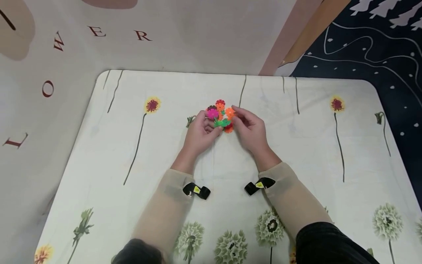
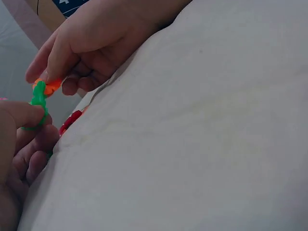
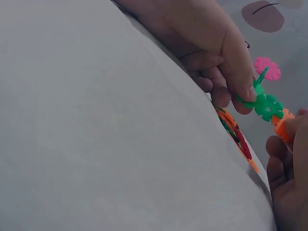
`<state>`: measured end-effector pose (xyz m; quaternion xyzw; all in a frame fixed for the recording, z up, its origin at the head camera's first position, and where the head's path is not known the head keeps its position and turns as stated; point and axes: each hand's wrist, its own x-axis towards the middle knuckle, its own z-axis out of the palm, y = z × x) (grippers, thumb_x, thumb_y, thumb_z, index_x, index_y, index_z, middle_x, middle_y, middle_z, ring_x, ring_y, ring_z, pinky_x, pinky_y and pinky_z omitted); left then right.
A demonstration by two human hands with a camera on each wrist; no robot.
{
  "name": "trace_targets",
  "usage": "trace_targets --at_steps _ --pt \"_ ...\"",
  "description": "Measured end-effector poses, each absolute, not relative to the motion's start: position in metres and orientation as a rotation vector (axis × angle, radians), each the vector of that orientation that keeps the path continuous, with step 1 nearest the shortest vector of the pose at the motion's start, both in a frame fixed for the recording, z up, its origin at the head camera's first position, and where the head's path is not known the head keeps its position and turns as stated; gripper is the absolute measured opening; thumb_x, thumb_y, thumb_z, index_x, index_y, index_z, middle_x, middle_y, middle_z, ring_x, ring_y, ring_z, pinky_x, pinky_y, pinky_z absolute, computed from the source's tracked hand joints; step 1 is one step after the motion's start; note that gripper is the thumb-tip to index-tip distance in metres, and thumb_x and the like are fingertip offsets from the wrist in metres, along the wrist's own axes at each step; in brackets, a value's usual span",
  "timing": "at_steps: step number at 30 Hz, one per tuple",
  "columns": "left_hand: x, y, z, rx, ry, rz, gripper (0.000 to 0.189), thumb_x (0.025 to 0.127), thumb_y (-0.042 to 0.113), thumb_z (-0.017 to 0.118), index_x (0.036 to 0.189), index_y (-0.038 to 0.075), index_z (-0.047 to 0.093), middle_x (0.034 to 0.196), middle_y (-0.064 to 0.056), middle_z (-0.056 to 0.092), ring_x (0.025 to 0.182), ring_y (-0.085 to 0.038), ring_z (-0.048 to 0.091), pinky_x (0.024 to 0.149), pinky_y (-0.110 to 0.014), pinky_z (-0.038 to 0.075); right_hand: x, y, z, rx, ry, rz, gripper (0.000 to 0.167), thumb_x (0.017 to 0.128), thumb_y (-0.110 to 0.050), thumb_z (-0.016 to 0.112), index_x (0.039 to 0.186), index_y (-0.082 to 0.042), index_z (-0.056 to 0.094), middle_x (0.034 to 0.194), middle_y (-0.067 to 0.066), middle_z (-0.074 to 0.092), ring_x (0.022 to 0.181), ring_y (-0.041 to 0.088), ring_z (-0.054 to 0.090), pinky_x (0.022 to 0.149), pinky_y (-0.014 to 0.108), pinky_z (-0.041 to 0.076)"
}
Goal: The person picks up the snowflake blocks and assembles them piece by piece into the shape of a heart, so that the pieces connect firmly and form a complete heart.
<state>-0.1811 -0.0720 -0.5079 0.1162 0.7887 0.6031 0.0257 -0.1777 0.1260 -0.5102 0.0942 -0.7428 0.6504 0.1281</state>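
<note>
Small notched plastic snowflake discs are joined in my hands above the table. My left hand pinches the green snowflake discs between thumb and fingers. A pink disc stands out from them on a green one. My right hand pinches an orange snowflake disc by its edge. In the right wrist view, that orange disc meets the green disc; how deep the notches sit cannot be told. My fingers partly cover both pieces.
Several loose discs lie on the table under and beyond my hands, among them a red one and red and orange ones seen edge-on. A white flower-print cloth covers the table. A pale wall rises behind its far edge.
</note>
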Motion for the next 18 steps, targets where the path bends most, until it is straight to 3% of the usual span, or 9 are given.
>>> trace_targets --at_steps 3,7,11,18 --pt "-0.1817 -0.0726 -0.5088 0.405 2.500 1.833 0.040 0.093 0.006 0.082 0.124 0.002 0.056 0.084 -0.008 0.069 0.074 -0.019 0.061 0.068 -0.024 0.051 -0.1780 0.1249 -0.5088 0.221 -2.139 1.943 0.028 0.102 0.005 0.067 0.130 0.009 0.067 0.107 0.023 0.071 0.088 0.016 0.065 0.078 0.022 0.054" --pt "-0.1822 -0.0739 -0.5108 0.423 2.529 1.910 0.045 0.094 0.013 0.082 0.127 -0.001 0.056 0.098 -0.010 0.062 0.078 -0.022 0.055 0.068 -0.026 0.047 -0.1772 0.1240 -0.5085 0.178 -2.107 2.026 0.016 0.103 0.007 0.064 0.119 0.011 0.062 0.101 0.020 0.068 0.084 0.019 0.064 0.076 0.024 0.055" --pt "-0.1823 -0.0746 -0.5123 0.405 2.564 1.979 0.041 0.097 0.015 0.078 0.129 -0.001 0.059 0.103 -0.009 0.059 0.079 -0.022 0.051 0.067 -0.026 0.044 -0.1767 0.1242 -0.5092 0.209 -2.138 2.048 0.021 0.101 0.006 0.067 0.121 0.011 0.063 0.100 0.019 0.071 0.087 0.019 0.067 0.076 0.025 0.056" --pt "-0.1812 -0.0731 -0.5123 0.426 2.518 1.971 0.010 0.099 0.008 0.072 0.106 0.003 0.069 0.069 -0.004 0.057 0.060 -0.019 0.048 0.055 -0.026 0.037 -0.1783 0.1250 -0.5109 0.246 -2.173 2.044 0.038 0.096 0.008 0.073 0.132 0.009 0.060 0.109 0.021 0.075 0.092 0.022 0.070 0.080 0.025 0.058"
